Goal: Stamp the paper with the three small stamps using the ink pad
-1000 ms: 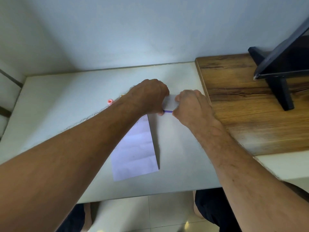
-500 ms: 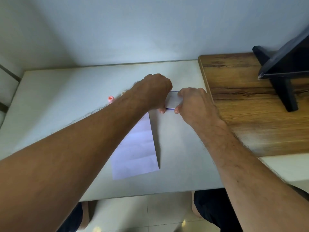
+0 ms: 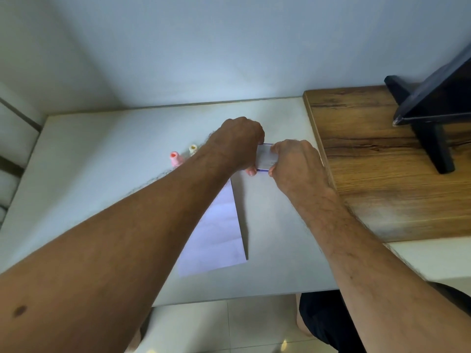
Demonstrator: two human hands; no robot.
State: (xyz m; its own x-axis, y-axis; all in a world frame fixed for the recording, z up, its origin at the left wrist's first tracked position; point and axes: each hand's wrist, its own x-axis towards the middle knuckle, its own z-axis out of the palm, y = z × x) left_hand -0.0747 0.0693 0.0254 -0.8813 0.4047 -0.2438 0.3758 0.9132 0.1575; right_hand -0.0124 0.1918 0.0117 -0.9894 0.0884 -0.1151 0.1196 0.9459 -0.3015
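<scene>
1. Head view, the hands: both meet toward the far right part of the white bench (image 3: 102,154), over a small flat rectangular ink pad with a pale lid and a thin blue-violet rim (image 3: 265,159).
2. The left hand (image 3: 237,143) is curled down over the pad's left end. One fingertip (image 3: 251,171) shows at the near left corner, so the grip is narrow and closed round that end.
3. The right hand (image 3: 295,164) is curled on the pad's right end, thumb at the near edge and fingers at the far edge, pinching it. How much of the pad lies under this hand cannot be told.
4. Whether the lid is lifted or seated cannot be told; only a pale strip between the two hands is visible.
5. The white rectangular sheet of creased paper (image 3: 219,233) lies flat on the bench, running from just near the pad toward the near edge. The left forearm crosses over its left side and hides that part.
6. A small pink stamp (image 3: 175,159) and a small cream stamp (image 3: 193,149) stand upright near each other, left of the hands toward the bench's middle, apart from the paper. A third stamp cannot be seen.
7. To the right, a brown wooden board (image 3: 382,174) abuts the bench's right edge, and a black stand holding a dark screen (image 3: 430,118) sits on its far part.
</scene>
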